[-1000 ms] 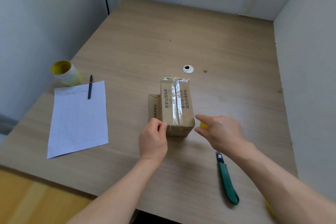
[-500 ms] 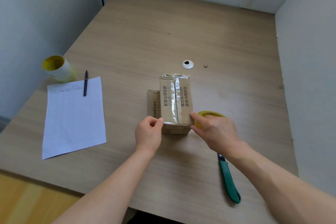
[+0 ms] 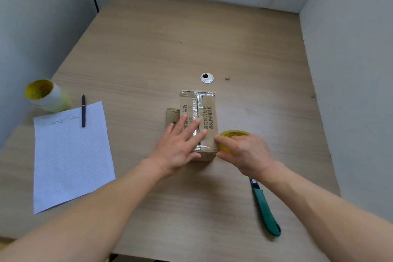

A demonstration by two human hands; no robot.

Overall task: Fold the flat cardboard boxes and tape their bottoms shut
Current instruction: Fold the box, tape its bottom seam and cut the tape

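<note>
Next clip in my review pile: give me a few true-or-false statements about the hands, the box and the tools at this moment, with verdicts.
1. The left hand lies flat, fingers straight, on top of the box. True.
2. The right hand holds the green knife. False: it grips the yellow tape roll beside the box, and the knife lies on the table by the right forearm.
3. The pen lies partly on the sheet of paper. True.
4. The box's top seam is bare. False: shiny clear tape runs along it.
</note>
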